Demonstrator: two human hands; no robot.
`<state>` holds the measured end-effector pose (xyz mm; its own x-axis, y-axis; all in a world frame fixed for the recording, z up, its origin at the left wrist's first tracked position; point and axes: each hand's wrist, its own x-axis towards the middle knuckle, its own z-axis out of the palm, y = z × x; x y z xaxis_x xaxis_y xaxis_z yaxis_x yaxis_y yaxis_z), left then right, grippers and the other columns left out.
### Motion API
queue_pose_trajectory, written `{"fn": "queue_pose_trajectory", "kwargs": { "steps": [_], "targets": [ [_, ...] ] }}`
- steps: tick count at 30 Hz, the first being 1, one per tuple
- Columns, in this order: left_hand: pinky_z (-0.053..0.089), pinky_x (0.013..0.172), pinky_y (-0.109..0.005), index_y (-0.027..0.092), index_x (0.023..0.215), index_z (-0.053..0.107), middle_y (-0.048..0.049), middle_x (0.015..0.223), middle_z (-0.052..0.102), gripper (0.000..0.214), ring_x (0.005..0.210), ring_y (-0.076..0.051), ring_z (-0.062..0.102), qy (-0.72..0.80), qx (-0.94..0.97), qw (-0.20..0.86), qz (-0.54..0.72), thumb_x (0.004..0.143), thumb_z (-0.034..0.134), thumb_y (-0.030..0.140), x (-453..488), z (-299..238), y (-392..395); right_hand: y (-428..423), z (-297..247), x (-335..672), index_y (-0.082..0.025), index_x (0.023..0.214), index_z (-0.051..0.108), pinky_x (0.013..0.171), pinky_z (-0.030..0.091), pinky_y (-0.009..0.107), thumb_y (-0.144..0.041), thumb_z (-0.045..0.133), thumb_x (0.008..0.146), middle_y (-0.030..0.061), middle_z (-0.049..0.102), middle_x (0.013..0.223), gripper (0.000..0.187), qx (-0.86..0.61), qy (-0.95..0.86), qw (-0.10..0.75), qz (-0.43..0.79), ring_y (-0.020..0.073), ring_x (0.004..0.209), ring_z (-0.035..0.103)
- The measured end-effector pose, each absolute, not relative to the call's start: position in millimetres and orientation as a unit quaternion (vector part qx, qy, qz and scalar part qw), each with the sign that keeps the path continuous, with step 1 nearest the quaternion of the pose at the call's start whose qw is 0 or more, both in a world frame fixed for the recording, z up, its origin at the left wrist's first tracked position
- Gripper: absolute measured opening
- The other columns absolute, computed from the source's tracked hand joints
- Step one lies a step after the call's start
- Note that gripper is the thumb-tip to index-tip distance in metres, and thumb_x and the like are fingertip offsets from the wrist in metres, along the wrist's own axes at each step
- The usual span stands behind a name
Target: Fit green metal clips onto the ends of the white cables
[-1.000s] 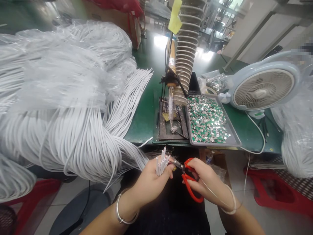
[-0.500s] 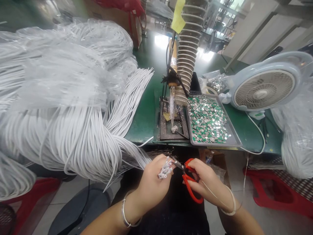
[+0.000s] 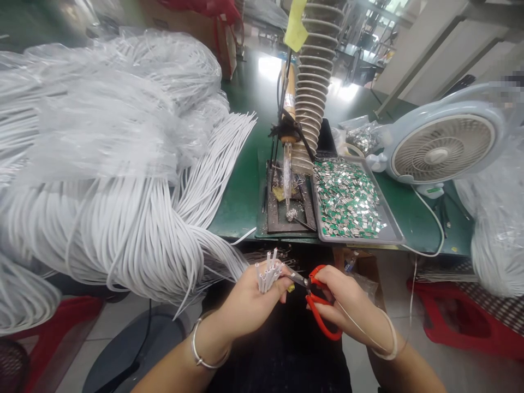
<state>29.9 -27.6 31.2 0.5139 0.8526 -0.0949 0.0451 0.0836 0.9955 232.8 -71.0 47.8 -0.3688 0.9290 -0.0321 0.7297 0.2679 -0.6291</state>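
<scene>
My left hand (image 3: 251, 303) is closed around a bunch of white cables (image 3: 268, 273), whose cut ends stick up above the fist at uneven heights. Behind the fist the cables run back to the left. A small yellow bit (image 3: 291, 287) shows by the left fingertips. My right hand (image 3: 341, 295) grips red-handled scissors (image 3: 321, 319), with fingers in the loops and the handles spread apart. The blades point left and reach the left thumb and fingertips, beside the cable ends. Whether they touch a cable I cannot tell.
A large heap of white cables (image 3: 102, 229), partly under plastic, covers the table's left. A soldering iron (image 3: 287, 164) stands upright in its holder beside a ribbed hose (image 3: 313, 87). Right of it are a tray (image 3: 391, 236) of small green-and-silver boards and a fan (image 3: 442, 147).
My left hand has shifted slightly left and turned, so the cable ends now point up. The yellow bit has come into view. My right hand and the scissors have hardly moved.
</scene>
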Motion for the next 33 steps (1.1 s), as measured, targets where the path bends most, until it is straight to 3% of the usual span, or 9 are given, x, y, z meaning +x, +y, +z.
{"fn": "queue_pose_trajectory", "kwargs": {
  "steps": [7,22,26,33],
  "targets": [
    [0.045,0.067,-0.027,0.019,0.084,0.055,-0.0006,0.078,0.057,0.003,0.070,-0.014,0.055,0.426,0.622,0.528,0.391,0.082,0.053,0.018,34.3,18.6,-34.4,-67.7,44.1,230.6,-0.020,0.083,0.052,0.052,0.035,0.021,-0.023,0.059,0.080,-0.0032,0.046,0.069,0.008,-0.541,-0.767,0.182,0.293,0.0101,0.056,0.041],
    [0.040,0.059,-0.024,0.016,0.069,0.055,0.0001,0.063,0.052,0.021,0.059,-0.012,0.052,0.421,0.712,0.396,0.398,0.086,0.044,0.012,37.3,22.7,-40.2,-71.1,43.3,230.9,-0.020,0.086,0.052,0.052,0.036,0.022,-0.025,0.060,0.081,-0.0031,0.046,0.069,0.010,-0.549,-0.765,0.184,0.282,0.0102,0.056,0.040],
    [0.040,0.059,-0.025,0.017,0.068,0.052,0.0006,0.061,0.051,0.020,0.058,-0.012,0.051,0.420,0.692,0.441,0.388,0.085,0.044,0.016,35.7,23.2,-39.6,-73.1,41.1,232.0,-0.020,0.089,0.052,0.052,0.037,0.022,-0.026,0.059,0.082,-0.0025,0.048,0.071,0.012,-0.546,-0.771,0.179,0.275,0.0103,0.056,0.042],
    [0.036,0.050,-0.024,0.016,0.071,0.050,0.0055,0.050,0.044,0.017,0.047,-0.010,0.042,0.371,0.546,0.699,0.275,0.081,0.049,0.031,27.2,31.0,-28.2,-72.6,43.4,232.6,-0.021,0.091,0.052,0.051,0.036,0.021,-0.028,0.061,0.081,-0.0025,0.049,0.072,0.015,-0.525,-0.787,0.174,0.273,0.0104,0.056,0.043]
  ]
}}
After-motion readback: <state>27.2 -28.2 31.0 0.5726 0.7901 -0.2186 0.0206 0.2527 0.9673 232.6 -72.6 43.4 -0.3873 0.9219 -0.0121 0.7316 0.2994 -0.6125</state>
